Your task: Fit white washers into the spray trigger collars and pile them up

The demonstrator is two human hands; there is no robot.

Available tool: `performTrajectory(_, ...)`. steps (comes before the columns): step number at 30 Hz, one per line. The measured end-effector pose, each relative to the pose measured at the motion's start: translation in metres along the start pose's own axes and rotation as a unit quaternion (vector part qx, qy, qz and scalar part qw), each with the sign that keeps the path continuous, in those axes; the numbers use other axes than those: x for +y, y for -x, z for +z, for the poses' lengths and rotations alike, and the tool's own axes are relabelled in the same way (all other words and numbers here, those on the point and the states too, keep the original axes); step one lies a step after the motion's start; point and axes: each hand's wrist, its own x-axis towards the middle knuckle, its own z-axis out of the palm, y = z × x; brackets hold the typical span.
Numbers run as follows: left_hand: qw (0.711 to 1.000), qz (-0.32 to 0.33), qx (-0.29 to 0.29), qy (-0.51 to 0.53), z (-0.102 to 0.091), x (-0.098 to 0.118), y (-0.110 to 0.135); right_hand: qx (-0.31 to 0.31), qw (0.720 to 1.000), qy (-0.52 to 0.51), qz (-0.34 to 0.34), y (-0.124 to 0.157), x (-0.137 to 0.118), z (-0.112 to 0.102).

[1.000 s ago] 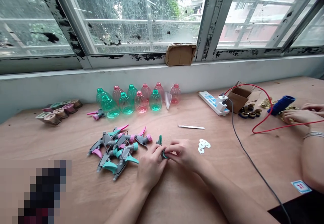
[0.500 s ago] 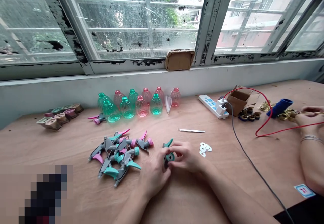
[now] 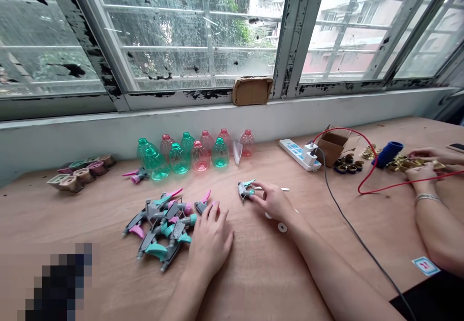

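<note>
My right hand (image 3: 272,201) pinches a grey and teal spray trigger head (image 3: 245,190), holding it low over the table, beyond the white washers (image 3: 282,226). My left hand (image 3: 211,238) lies with fingers stretched out at the right edge of a pile of grey, teal and pink trigger heads (image 3: 163,222), its fingertips reaching a pink-capped one (image 3: 203,205). Metal tweezers (image 3: 284,189) show partly behind my right hand.
Green and pink small bottles (image 3: 192,153) stand in rows near the wall. A power strip (image 3: 297,153), a grey cable (image 3: 348,229), a red wire (image 3: 384,184) and a cardboard box (image 3: 335,146) lie to the right. Another person's hands (image 3: 424,164) work among brass parts at far right.
My hands have parted. The right hand carried the trigger head away toward the tweezers; the left hand let go and moved left to the pile.
</note>
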Motion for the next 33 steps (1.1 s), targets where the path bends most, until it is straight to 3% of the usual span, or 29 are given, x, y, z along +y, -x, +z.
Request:
performTrajectory(3,0.999,0.030,-0.004,0.033,0.001,0.000,0.001,0.004,1.000,0.022,0.021,0.003,0.005,-0.020)
performTrajectory(7,0.995,0.070,-0.002,0.072,0.011,-0.002,0.003,-0.138,0.990,0.009,0.015,0.015,0.017,-0.040)
performTrajectory(11,0.997,0.066,-0.011,0.048,0.017,-0.001,0.004,-0.233,0.972,-0.022,0.029,0.022,0.017,-0.042)
performTrajectory(14,0.999,0.037,-0.029,0.019,0.016,-0.002,0.004,-0.255,0.965,-0.016,0.054,0.022,0.012,-0.040)
performTrajectory(18,0.998,0.034,-0.055,0.025,0.015,-0.005,0.003,-0.218,0.975,0.041,0.020,0.022,0.005,-0.036)
performTrajectory(22,0.997,0.050,-0.036,0.038,0.016,-0.007,0.001,-0.187,0.981,0.053,-0.026,0.026,-0.007,-0.022)
performTrajectory(27,0.996,0.050,-0.007,0.074,0.017,-0.004,0.001,-0.179,0.978,-0.084,-0.064,0.032,-0.034,0.005)
performTrajectory(30,0.990,0.031,0.026,0.135,0.014,0.000,0.002,-0.090,0.977,-0.169,-0.091,0.033,-0.048,0.015)
performTrajectory(33,0.978,-0.003,0.043,0.203,0.010,0.003,0.002,-0.013,0.966,-0.254,-0.057,0.035,-0.056,0.016)
